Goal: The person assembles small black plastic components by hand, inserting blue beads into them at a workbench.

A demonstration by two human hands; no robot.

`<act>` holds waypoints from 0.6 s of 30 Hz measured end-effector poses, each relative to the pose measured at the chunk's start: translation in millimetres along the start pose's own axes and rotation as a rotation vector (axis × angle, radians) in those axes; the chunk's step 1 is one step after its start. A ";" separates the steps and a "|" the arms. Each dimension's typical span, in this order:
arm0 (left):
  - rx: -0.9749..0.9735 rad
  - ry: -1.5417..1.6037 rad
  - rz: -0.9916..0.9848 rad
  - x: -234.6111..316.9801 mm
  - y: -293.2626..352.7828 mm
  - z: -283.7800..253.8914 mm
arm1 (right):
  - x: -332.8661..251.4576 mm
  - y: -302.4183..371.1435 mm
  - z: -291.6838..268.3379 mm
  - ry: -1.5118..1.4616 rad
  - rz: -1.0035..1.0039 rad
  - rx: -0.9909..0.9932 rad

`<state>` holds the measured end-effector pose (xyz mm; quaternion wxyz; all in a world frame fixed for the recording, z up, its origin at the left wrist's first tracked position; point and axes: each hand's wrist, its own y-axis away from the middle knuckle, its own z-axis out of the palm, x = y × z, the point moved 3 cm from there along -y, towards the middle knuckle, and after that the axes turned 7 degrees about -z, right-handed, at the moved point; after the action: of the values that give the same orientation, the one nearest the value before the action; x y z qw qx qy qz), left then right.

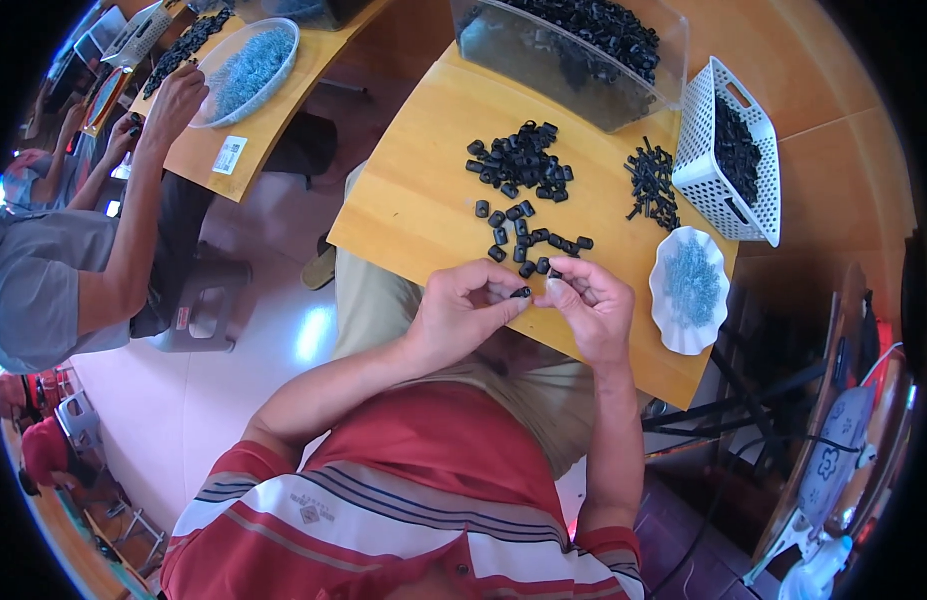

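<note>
Above the near edge of the wooden table [404, 190], my left hand [462, 310] pinches a small black plastic part [522, 292] between thumb and fingers. Close beside it, my right hand [594, 305] is closed on another small black piece [555, 273], mostly covered by the fingertips. Just beyond the hands lie several loose black cord-lock-like parts [521, 228], with a denser pile of them [524, 160] farther back. To the right is a heap of thin black pin-like pieces [652, 185]. A white scalloped dish [664, 325] by my right hand holds small shiny bluish pieces [694, 284], too fine to identify.
A clear bin [584, 85] of black parts stands at the table's back, beside a white perforated basket [764, 210] of black pieces. At left, a person in grey [54, 260] works at another table [199, 160] with a round tray [294, 50]. A stool [209, 310] stands there.
</note>
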<state>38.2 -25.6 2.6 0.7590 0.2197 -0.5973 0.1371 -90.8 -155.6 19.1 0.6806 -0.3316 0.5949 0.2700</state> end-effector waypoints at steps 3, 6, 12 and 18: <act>0.006 -0.004 0.067 -4.0 -2.2 -0.6 | 0.7 4.1 0.3 0.041 0.056 0.000; -0.001 -0.013 0.060 -1.2 -2.4 -0.2 | -2.1 6.3 3.1 0.077 0.030 -0.001; -0.016 0.092 0.024 -8.3 -2.5 3.9 | -0.2 11.3 1.9 0.176 -0.023 -0.025; -0.023 0.112 -0.004 -6.6 -1.5 5.0 | -0.3 15.6 2.2 0.228 -0.056 0.018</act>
<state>33.0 -29.1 -3.1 0.7941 0.2042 -0.5548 0.1407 -101.3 -144.0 17.5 0.6186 -0.3706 0.6615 0.2060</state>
